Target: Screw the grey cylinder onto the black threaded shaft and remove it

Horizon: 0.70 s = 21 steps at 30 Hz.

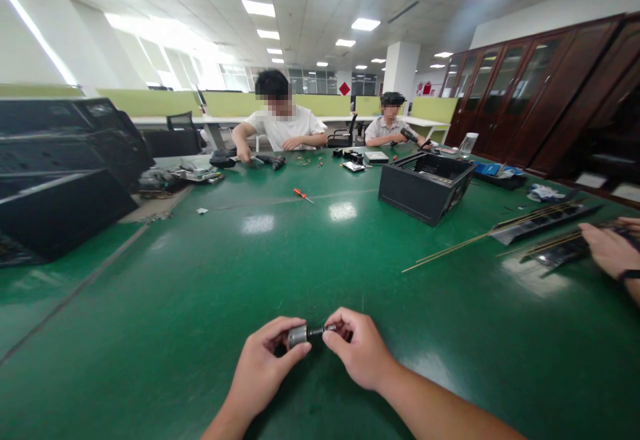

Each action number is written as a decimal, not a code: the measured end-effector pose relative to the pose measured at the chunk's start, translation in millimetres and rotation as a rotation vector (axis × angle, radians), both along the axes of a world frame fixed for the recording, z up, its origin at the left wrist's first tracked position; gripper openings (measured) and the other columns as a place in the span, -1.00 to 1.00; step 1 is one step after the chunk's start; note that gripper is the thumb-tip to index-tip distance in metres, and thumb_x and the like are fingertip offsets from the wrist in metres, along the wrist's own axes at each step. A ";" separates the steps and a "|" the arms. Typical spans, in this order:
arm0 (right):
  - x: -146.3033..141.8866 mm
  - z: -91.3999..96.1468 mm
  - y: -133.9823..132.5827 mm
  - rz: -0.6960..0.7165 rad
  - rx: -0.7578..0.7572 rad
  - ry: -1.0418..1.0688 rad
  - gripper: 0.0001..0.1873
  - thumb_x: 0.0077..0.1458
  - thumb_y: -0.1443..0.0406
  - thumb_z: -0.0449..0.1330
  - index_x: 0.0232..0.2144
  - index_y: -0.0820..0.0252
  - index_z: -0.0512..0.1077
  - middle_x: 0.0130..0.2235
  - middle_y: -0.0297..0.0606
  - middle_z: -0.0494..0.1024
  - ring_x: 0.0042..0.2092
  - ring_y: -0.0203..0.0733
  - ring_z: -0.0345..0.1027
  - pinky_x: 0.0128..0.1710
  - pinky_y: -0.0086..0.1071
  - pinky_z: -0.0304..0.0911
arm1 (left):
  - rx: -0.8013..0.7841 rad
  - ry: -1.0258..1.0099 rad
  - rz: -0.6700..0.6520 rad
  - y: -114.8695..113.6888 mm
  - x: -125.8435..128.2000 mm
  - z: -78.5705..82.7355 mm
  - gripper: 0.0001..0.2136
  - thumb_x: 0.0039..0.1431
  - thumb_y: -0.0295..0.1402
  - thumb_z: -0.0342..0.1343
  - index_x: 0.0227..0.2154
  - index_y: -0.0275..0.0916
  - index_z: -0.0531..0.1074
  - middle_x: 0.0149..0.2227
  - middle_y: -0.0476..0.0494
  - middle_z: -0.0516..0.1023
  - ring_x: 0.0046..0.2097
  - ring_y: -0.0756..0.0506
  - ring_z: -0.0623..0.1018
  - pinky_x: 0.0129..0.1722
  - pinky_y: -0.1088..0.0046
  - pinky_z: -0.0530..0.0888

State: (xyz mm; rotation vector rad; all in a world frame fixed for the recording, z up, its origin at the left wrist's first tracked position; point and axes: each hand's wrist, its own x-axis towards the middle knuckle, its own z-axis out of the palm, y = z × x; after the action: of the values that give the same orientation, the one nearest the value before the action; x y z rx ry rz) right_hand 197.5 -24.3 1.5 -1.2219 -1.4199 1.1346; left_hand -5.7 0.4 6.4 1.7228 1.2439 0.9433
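Note:
Low in the middle of the head view, a short silver metal cylinder (298, 337) with a thin dark shaft (317, 331) lies sideways between my hands, just above the green table. My left hand (267, 357) grips the cylinder, thumb below and fingers over it. With thumb and fingertips, my right hand (357, 347) pinches the far end of the shaft, which is partly hidden by them. Its exact kind is too small to make out.
The green table (225, 280) carries an orange-handled screwdriver (303, 195), a black computer case (425, 187), thin brass-coloured rods (450, 247) at right, and dark case panels (65, 207) at left. Two people sit opposite; another person's hand (610, 247) reaches in from the right.

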 end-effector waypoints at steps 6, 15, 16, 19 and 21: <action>0.5 -0.1 -0.3 0.000 -0.008 0.026 -0.91 0.09 0.31 0.19 -0.37 0.24 0.48 -0.50 -0.40 0.40 -0.46 -0.33 0.23 -0.45 -0.48 0.13 | -0.007 -0.019 0.007 -1.3 0.8 4.5 -0.76 -0.01 -0.25 0.34 -0.26 -0.20 0.61 -0.27 -0.14 0.63 -0.24 -0.16 0.61 -0.23 0.41 0.51; -0.2 -1.7 1.5 -0.004 -0.009 0.048 -0.91 0.10 0.31 0.19 -0.36 0.24 0.47 -0.51 -0.40 0.40 -0.47 -0.33 0.24 -0.46 -0.48 0.13 | -0.027 -0.032 0.012 0.2 0.6 5.0 -0.73 -0.03 -0.22 0.34 -0.25 -0.22 0.60 -0.27 -0.16 0.62 -0.24 -0.18 0.60 -0.22 0.38 0.52; -0.3 -1.9 1.5 -0.005 -0.008 0.049 -0.90 0.10 0.31 0.19 -0.36 0.24 0.47 -0.51 -0.39 0.40 -0.47 -0.32 0.24 -0.45 -0.47 0.14 | -0.028 -0.032 0.012 0.5 0.2 4.4 -0.73 -0.03 -0.22 0.34 -0.25 -0.22 0.60 -0.27 -0.16 0.62 -0.23 -0.18 0.60 -0.21 0.38 0.52; -0.5 -2.6 1.1 -0.012 -0.006 0.057 -0.90 0.11 0.31 0.19 -0.36 0.24 0.46 -0.51 -0.39 0.41 -0.46 -0.32 0.25 -0.45 -0.47 0.14 | -0.043 -0.041 0.011 0.7 -0.6 2.9 -0.73 -0.03 -0.23 0.34 -0.25 -0.22 0.59 -0.26 -0.16 0.63 -0.22 -0.18 0.60 -0.18 0.38 0.52; -0.3 -3.1 1.3 -0.017 -0.013 0.065 -0.90 0.11 0.31 0.19 -0.36 0.25 0.46 -0.51 -0.39 0.41 -0.47 -0.32 0.25 -0.45 -0.47 0.14 | -0.054 -0.053 0.015 0.7 -0.8 2.9 -0.72 -0.03 -0.23 0.34 -0.25 -0.23 0.59 -0.25 -0.16 0.63 -0.22 -0.18 0.61 -0.18 0.38 0.52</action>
State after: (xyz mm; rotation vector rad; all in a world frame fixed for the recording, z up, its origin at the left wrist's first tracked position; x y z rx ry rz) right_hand 197.2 -23.0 -1.5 -1.1931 -1.3529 1.1633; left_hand -6.5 1.1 9.2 1.6385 1.2381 0.9496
